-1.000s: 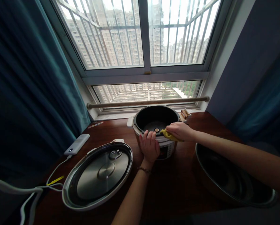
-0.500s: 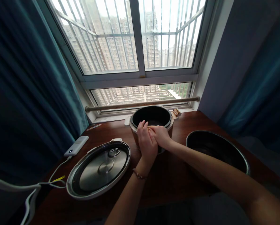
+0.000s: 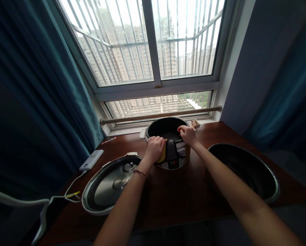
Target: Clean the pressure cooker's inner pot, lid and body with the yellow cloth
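- Head view: the left hand (image 3: 155, 147) is pressing a yellow cloth (image 3: 164, 154) against the front wall of the electric pressure cooker base (image 3: 171, 150), just beside its dark control panel (image 3: 172, 158); the grip is curled shut, fingers pressed together over the cloth.
- The right hand (image 3: 187, 134) is resting on the cooker's far right rim, fingers hooked over the edge in a closed grip, bracing the body.
- The cooker base is standing upright at the back of the dark wooden worktop (image 3: 178, 191), near the window sill.
- Judgement on doing it well: the bracing hand should be holding the rim firmly so the base is not sliding or tipping; the cloth should be working in short strokes and staying off the panel buttons and display.
- Containers: the cooker's cavity is showing dark and looks empty; its floor is mostly hidden by the rim.
- The inner pot (image 3: 245, 171) is sitting to the right on the worktop, well apart from the base, dark inside; contents cannot be told.
- The lid (image 3: 110, 182) is lying underside up to the left, metal plate showing.
- A white power bank (image 3: 92, 160) with a cable (image 3: 70, 184) is lying further left, near the teal curtain (image 3: 40, 102).
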{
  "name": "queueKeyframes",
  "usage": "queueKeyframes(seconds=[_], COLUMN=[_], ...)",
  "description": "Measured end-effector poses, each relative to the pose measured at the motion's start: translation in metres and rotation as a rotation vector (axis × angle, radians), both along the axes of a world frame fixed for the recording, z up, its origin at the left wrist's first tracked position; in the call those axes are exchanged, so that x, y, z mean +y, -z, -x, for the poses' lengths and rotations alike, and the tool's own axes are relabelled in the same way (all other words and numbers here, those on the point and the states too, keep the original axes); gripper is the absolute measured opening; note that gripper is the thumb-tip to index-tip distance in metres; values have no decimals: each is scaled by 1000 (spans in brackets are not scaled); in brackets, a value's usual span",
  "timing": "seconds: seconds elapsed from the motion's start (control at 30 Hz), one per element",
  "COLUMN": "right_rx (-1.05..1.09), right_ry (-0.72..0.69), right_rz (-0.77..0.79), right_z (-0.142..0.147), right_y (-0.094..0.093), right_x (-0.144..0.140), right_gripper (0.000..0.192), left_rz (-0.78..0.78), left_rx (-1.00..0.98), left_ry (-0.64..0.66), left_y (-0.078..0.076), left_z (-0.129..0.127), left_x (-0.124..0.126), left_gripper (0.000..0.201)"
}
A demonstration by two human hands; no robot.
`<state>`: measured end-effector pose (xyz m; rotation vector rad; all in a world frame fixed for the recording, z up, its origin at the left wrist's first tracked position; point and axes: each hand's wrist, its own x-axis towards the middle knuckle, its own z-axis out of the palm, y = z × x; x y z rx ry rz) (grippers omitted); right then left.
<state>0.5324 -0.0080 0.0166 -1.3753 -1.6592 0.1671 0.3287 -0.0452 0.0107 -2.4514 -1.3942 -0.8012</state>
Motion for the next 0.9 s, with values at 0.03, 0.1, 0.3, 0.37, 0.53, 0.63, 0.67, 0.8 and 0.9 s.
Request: queueKeyframes(seconds=[0.03, 0.1, 0.3, 0.37, 0.53, 0.63, 0.67, 0.8, 0.9], right_rx=[-49, -86, -119, -117, -95, -69, -58, -16, 3], right_ry=[-11, 4, 10, 15, 18, 9, 5, 3, 3], right_rz=[11, -4, -58, -61, -76, -96, -104, -114, -120], right_z=[0, 0, 0, 0, 0, 0, 0, 1, 1], right_y=[3, 7, 9, 9, 10, 11, 11, 12, 13], right_x=[1, 2, 3, 3, 3, 3, 3, 2, 2], right_gripper=[25, 26, 26, 26, 26, 26, 26, 26, 25], left_rz=[46, 124, 164, 152, 42, -15, -11, 61, 158], left_rx=[22, 36, 117, 141, 205, 220, 239, 313, 329], left_ry=[58, 154, 83, 53, 111, 129, 161, 330, 389], left_y=[-4, -11, -24, -22, -11, -11, -13, -23, -32], left_z=[13, 38, 56, 40, -12, -25, -22, 20, 54], left_x=[11, 33, 67, 54, -2, -14, -12, 17, 49], left_gripper=[38, 37, 31, 36, 38, 36, 36, 37, 40])
